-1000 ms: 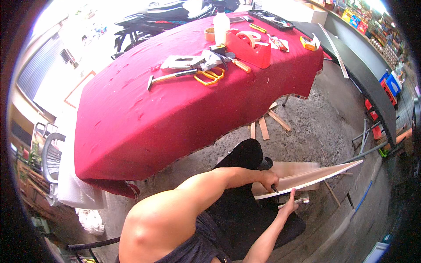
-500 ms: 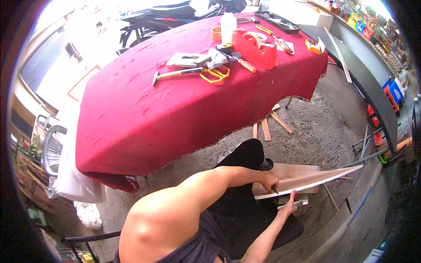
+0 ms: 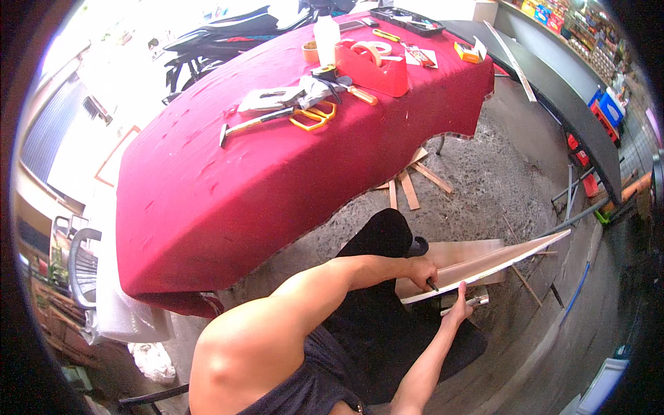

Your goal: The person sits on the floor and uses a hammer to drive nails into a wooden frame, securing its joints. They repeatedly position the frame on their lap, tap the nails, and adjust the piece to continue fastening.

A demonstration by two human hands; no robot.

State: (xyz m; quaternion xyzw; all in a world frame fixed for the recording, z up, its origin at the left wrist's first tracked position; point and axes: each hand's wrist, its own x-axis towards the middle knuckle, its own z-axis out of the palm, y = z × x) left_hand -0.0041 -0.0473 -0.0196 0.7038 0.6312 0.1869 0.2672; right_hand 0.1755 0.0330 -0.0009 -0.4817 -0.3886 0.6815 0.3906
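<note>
"In the head view, what's the left hand (image 3: 422, 272) on?"
"Closed round a dark handle (image 3: 432, 284); the right hand (image 3: 458, 311) grips a metallic tool (image 3: 479, 301), thumb against the board (image 3: 477, 268)."
"Where's the board?"
"Right of the knee (image 3: 387, 232), over the floor (image 3: 491, 173)."

Left hand (image 3: 423, 272) fisted round a dark tool (image 3: 432, 284), over the near end of a wooden panel (image 3: 484, 265) with a white edge. Right hand (image 3: 459, 311) just below that edge, thumb up against it, gripping a silver metal tool (image 3: 478, 302). Bench (image 3: 228, 214) ahead, draped in red cloth: hammer (image 3: 257, 124), yellow-handled scissors (image 3: 309, 124), red tape dispenser (image 3: 391, 78), white bottle (image 3: 327, 43) on top. Wood strips (image 3: 409, 191) on the floor (image 3: 477, 187) at its near side. Dark motorcycle (image 3: 221, 43) behind.
</note>
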